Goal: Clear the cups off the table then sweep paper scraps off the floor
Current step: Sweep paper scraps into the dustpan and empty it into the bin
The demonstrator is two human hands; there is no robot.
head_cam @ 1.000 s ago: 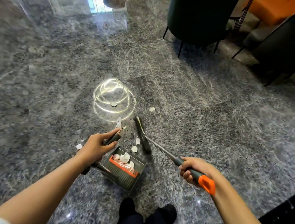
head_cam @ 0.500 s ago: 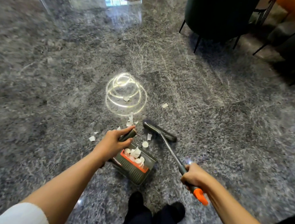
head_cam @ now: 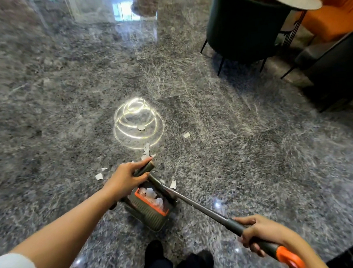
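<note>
My left hand (head_cam: 126, 177) grips the dark handle of an olive dustpan (head_cam: 149, 213) with an orange comb edge, standing on the grey stone floor. White paper scraps (head_cam: 152, 197) lie inside the pan. My right hand (head_cam: 263, 233) grips the broom handle (head_cam: 199, 208) near its orange end (head_cam: 289, 259). The broom head (head_cam: 156, 182) sits right at the pan's mouth. Loose scraps lie on the floor: one (head_cam: 99, 176) left of my hand, one (head_cam: 173, 184) beside the broom, several (head_cam: 146, 151) ahead, two farther off (head_cam: 186, 135).
A round ceiling-light reflection (head_cam: 139, 123) glares on the floor ahead. A dark green chair (head_cam: 242, 26) and a small round table (head_cam: 294, 0) stand at the back right, with a dark seat (head_cam: 343, 69) and an orange sofa (head_cam: 339, 17) beyond. My shoes (head_cam: 177, 260) are below the pan.
The broom head has been drawn in from the floor ahead to the dustpan's mouth, and my right hand has pulled back to the right. The scraps in front of the pan went in.
</note>
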